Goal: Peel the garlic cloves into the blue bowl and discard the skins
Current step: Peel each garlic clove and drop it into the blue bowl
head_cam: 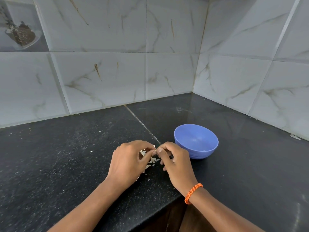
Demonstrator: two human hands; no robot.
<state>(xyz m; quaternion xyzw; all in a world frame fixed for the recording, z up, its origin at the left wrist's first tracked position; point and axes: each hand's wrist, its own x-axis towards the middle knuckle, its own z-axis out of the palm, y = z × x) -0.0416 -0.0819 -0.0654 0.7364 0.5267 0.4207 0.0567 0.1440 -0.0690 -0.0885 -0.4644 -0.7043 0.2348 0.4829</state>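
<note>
My left hand [128, 162] and my right hand [173, 163] meet fingertip to fingertip over the black counter, pinching a small garlic clove [155, 150] between them; most of the clove is hidden by my fingers. Pale papery garlic skins [153, 160] lie scattered on the counter under and between my hands. A blue bowl [196, 141] stands upright just right of my right hand, apart from it; its visible inside looks empty. An orange braided band circles my right wrist.
The black speckled counter [66, 156] runs into a corner of marble-look wall tiles [117, 77]. The counter's front edge [167, 203] cuts in below my wrists, with dark wood beneath. A small scrap [295, 136] lies by the right wall.
</note>
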